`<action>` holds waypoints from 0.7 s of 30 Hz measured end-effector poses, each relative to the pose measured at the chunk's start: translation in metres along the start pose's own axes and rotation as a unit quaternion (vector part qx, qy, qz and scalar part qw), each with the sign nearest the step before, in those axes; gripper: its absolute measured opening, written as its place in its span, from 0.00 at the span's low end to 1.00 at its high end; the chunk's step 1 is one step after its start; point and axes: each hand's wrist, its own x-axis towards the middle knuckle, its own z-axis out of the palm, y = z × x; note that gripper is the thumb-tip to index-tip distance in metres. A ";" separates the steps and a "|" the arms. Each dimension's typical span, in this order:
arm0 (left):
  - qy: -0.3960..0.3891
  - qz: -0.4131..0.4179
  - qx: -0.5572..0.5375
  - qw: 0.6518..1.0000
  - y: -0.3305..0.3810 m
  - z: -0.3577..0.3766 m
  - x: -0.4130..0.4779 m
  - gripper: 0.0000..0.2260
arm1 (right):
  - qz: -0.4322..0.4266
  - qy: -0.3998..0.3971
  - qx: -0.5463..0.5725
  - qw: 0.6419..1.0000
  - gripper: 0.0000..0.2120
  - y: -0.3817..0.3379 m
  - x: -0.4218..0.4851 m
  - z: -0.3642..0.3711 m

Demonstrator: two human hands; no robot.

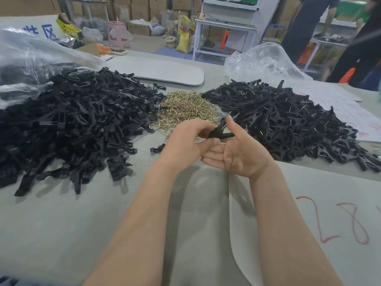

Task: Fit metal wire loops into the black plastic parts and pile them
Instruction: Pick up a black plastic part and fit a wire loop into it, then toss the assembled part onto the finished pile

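A large heap of plain black plastic parts covers the left of the table. Brass-coloured wire loops lie in a small pile at the centre. On the right sits a heap of black parts with wire fitted. My left hand grips one black plastic part in front of the wire pile. My right hand is beside it, palm up with fingers straight, thumb raised against the part. Whether a wire loop sits in the held part is hidden by the fingers.
Clear plastic bags lie at the far left and far right. A grey mat lies behind the piles. A loose black part rests near my left wrist. A person stands at the workbenches behind.
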 end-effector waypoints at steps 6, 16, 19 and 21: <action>0.010 0.031 -0.020 0.999 0.005 0.001 0.003 0.08 | -0.055 -0.052 0.068 0.995 0.30 0.006 0.003 -0.004; -0.013 0.035 -0.071 0.997 0.009 0.002 0.002 0.13 | -0.125 -0.038 0.065 0.989 0.26 0.009 0.005 -0.004; -0.015 0.042 -0.068 0.997 0.011 0.003 0.001 0.14 | -0.133 -0.020 0.042 0.990 0.23 0.009 0.004 -0.002; -0.017 0.038 -0.074 0.996 0.011 0.002 0.000 0.14 | -0.128 -0.015 0.027 0.991 0.23 0.008 0.004 0.000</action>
